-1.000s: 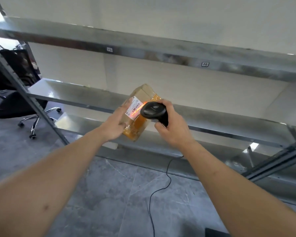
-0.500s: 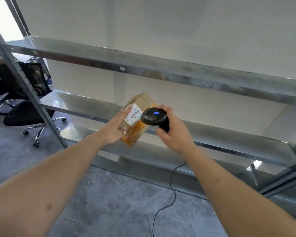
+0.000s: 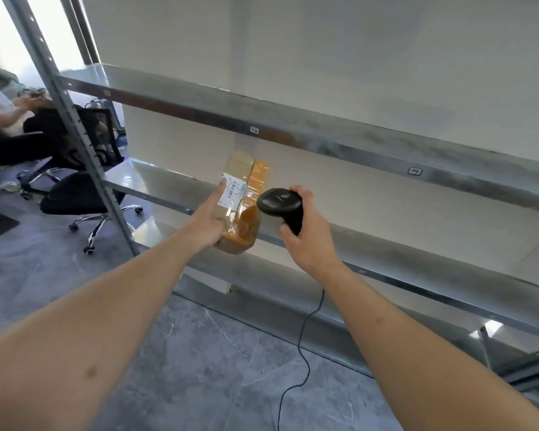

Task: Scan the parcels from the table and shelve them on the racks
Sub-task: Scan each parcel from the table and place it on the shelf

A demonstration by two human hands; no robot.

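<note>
A small cardboard parcel [image 3: 246,194], wrapped in orange-brown tape with a white barcode label, is held upright in front of the metal rack. My left hand [image 3: 207,222] grips it from the left, fingers curled round its lower part. My right hand [image 3: 305,234] holds a black corded barcode scanner [image 3: 280,203] just right of the parcel, its head turned toward the label. No scan light shows on the label. The parcel hangs in front of the middle shelf [image 3: 417,253], not resting on it.
The grey metal rack has an upper shelf [image 3: 324,135] and a lower shelf [image 3: 293,290], with an upright post [image 3: 75,126] at left. The scanner cable [image 3: 302,346] trails to the grey floor. Office chairs [image 3: 78,197] and a seated person [image 3: 0,113] are at far left.
The view has swung left and up, bringing the rack post and seated person into sight. The red scan light on the label went out. The parcel has turned more upright in my left hand.
</note>
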